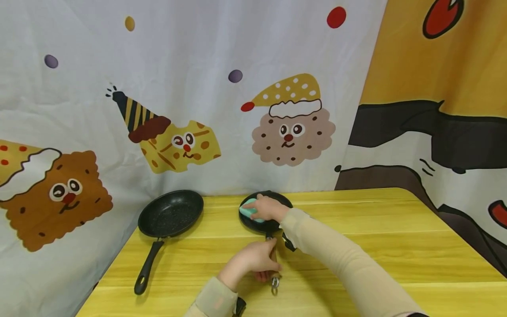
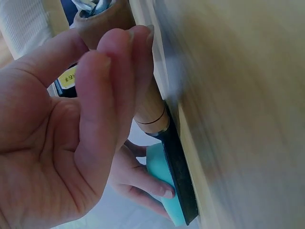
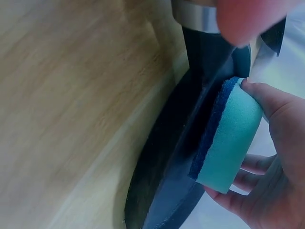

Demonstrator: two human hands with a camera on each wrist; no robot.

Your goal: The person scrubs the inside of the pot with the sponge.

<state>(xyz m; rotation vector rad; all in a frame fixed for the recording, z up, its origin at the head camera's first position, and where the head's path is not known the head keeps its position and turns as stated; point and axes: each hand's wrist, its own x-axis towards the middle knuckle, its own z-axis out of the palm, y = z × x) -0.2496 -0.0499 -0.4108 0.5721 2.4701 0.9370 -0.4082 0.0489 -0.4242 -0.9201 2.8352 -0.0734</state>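
A small black frying pan (image 1: 282, 200) with a wooden handle (image 2: 151, 107) lies on the table near its back edge. My left hand (image 1: 256, 257) grips that handle, fingers curled round it, as the left wrist view shows close up. In my right hand (image 1: 270, 208) is a turquoise sponge (image 3: 232, 138) with a dark blue scouring side. Thumb and fingers pinch the sponge at its edges. Its dark side faces down against the inside of the pan, toward the left part in the head view.
A larger black frying pan (image 1: 172, 214) with a black handle stands on the left of the wooden table (image 1: 376, 246). Behind the table hangs a white cloth (image 1: 237, 176) printed with cartoon snacks.
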